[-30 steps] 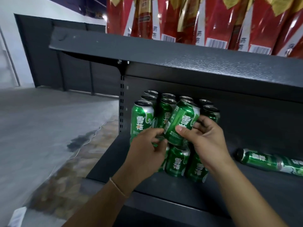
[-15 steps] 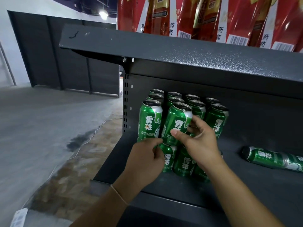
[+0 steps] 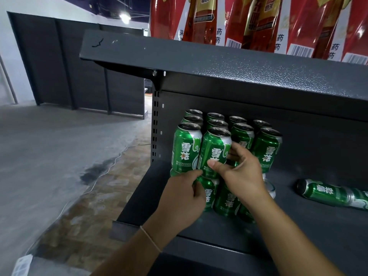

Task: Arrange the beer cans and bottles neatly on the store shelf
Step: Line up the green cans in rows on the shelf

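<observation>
A person's right hand (image 3: 242, 176) reaches in from the lower right, thumb across the label and fingers curled behind an upright green beer can (image 3: 214, 152) in the front of the upper tier, its opening facing up and its long axis vertical. Just left of it, the left hand (image 3: 182, 198) comes up from below with fingers bent round the can in the lower tier (image 3: 207, 193) directly beneath, thumb tip touching the base of the neighbouring top can (image 3: 186, 147). More upright cans stand behind and right of the hands. Well to the right, a green bottle (image 3: 330, 193) lies on its side on the dark shelf (image 3: 310, 226), neck pointing right
</observation>
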Tool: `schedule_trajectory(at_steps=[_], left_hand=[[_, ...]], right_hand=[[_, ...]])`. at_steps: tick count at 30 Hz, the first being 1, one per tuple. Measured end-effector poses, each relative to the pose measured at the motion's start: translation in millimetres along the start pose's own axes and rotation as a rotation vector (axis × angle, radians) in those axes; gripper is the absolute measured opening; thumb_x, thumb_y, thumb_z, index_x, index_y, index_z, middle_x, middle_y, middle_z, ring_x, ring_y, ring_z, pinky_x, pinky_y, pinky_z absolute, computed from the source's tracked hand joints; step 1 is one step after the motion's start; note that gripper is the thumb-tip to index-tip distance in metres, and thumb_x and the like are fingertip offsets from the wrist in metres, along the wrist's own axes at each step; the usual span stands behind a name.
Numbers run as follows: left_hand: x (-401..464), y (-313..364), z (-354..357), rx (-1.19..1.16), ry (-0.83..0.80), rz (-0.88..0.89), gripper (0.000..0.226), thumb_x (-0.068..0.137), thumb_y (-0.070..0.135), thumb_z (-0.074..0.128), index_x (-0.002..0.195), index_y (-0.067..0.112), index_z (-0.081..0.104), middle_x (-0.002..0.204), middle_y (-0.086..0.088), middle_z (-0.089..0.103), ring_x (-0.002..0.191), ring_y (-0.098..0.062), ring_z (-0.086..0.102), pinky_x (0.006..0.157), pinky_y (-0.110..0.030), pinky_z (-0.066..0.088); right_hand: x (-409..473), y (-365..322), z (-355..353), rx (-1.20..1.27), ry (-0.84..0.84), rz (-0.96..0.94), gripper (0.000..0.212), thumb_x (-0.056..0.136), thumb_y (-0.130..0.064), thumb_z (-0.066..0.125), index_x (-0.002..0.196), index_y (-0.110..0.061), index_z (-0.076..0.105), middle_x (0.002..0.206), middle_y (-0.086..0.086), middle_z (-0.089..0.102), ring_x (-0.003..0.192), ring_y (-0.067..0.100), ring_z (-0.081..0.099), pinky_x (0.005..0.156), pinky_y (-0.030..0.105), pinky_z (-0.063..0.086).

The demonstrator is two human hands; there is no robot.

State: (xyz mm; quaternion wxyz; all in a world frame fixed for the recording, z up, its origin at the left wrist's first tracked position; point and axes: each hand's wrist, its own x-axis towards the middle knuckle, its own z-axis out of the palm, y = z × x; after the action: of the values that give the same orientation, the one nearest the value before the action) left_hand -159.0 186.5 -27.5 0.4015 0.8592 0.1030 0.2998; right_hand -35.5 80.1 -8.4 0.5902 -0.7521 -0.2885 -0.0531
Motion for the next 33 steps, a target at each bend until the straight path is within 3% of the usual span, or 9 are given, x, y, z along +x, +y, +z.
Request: schedule_trajectory(at_steps=[5,13,18,20,22,24,27,33], left_hand=[[0,-2,1,0.004,-0.006,0.006,0.041,0.094,0.018,0.048,0.135,0.021,0.052,0.089,0.000,0.068,0.061,-0.008,0.060,0.057,-0.020,0.048],[1,-1,3,0.030,0.006,0.014,0.042,0.093,0.018,0.048,0.135,0.019,0.052,0.088,0.001,0.067,0.062,-0.005,0.057,0.062,-0.019,0.047],[0,4,3,0.078,0.059,0.011,0.041,0.093,0.018,0.047,0.133,0.022,0.053,0.115,0.006,0.066,0.086,-0.009,0.064,0.081,-0.033,0.055],[0,9,4,0.076,0.104,0.052,0.035,0.090,0.017,0.049,0.124,0.023,0.058,0.108,0.010,0.068,0.075,-0.007,0.063,0.073,-0.034,0.056],[1,16,8,0.041,0.122,0.108,0.030,0.089,0.017,0.051,0.116,0.022,0.062,0.096,0.010,0.069,0.069,-0.005,0.062,0.068,-0.033,0.056],[3,27,16,-0.001,0.114,0.177,0.031,0.088,0.021,0.049,0.114,0.020,0.065,0.092,0.010,0.070,0.071,-0.004,0.064,0.066,-0.024,0.055],[7,45,37,-0.080,0.073,0.265,0.032,0.087,0.022,0.049,0.114,0.017,0.066,0.094,0.009,0.071,0.071,0.001,0.062,0.062,-0.010,0.049],[18,81,106,-0.171,0.005,0.361,0.029,0.086,0.016,0.052,0.110,0.015,0.069,0.097,0.006,0.071,0.080,0.003,0.064,0.068,-0.011,0.050]], right_hand=[[0,0,0,-0.022,-0.015,-0.031,0.055,0.075,-0.027,0.084,0.125,-0.030,0.061,0.113,-0.008,0.065,0.106,0.003,0.058,0.084,0.023,0.054],[-2,1,-1,-0.005,-0.024,-0.033,0.063,0.075,-0.026,0.085,0.131,-0.027,0.057,0.114,-0.009,0.066,0.106,0.003,0.058,0.084,0.018,0.051],[-3,0,-5,-0.026,-0.058,-0.043,0.064,0.073,-0.035,0.085,0.130,-0.029,0.056,0.114,-0.011,0.064,0.108,0.004,0.059,0.093,0.026,0.053],[-6,-3,-12,-0.022,-0.043,-0.039,0.066,0.073,-0.039,0.083,0.131,-0.033,0.051,0.114,-0.015,0.061,0.108,0.001,0.058,0.092,0.021,0.051],[-10,-5,-22,0.018,0.009,-0.031,0.069,0.074,-0.043,0.079,0.135,-0.025,0.053,0.116,-0.010,0.061,0.108,0.002,0.059,0.090,0.021,0.052],[-14,-5,-36,0.067,0.064,-0.045,0.052,0.081,-0.033,0.076,0.128,-0.020,0.059,0.112,-0.004,0.065,0.101,0.000,0.063,0.083,0.018,0.054],[-19,2,-68,0.084,0.147,-0.050,0.030,0.087,-0.019,0.072,0.116,-0.018,0.064,0.103,0.003,0.068,0.085,-0.005,0.063,0.073,0.012,0.052],[-21,36,-151,-0.015,0.275,0.017,0.027,0.088,-0.016,0.072,0.114,-0.013,0.066,0.098,0.006,0.070,0.074,-0.006,0.061,0.069,0.009,0.049]])
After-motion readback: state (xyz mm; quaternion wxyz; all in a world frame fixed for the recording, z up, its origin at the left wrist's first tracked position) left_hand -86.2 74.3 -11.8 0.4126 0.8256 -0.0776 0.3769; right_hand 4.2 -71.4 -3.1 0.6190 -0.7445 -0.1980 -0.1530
